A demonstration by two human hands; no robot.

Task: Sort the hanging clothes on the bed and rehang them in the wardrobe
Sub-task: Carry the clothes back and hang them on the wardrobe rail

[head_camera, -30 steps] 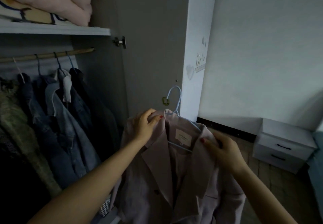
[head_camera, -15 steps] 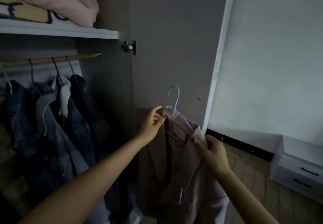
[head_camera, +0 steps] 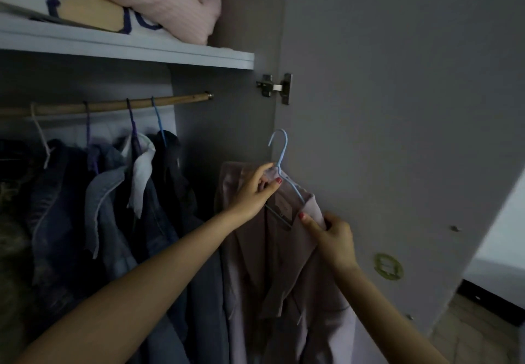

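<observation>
Pink jacket point(head_camera: 284, 264) on a pale blue hanger point(head_camera: 279, 159), held up in front of the open wardrobe, just right of the hung denim clothes point(head_camera: 113, 207). Left hand point(head_camera: 255, 190) pinching collar and hanger neck together; right hand point(head_camera: 332, 236) pinching the collar edge lower down, to the right. Hook rising straight above the left fingertips, its open side facing left. Wooden rail point(head_camera: 113, 105) well up and to the left of both hands, nearer the left; bare stretch near its right end, probably the spot for the hook.
</observation>
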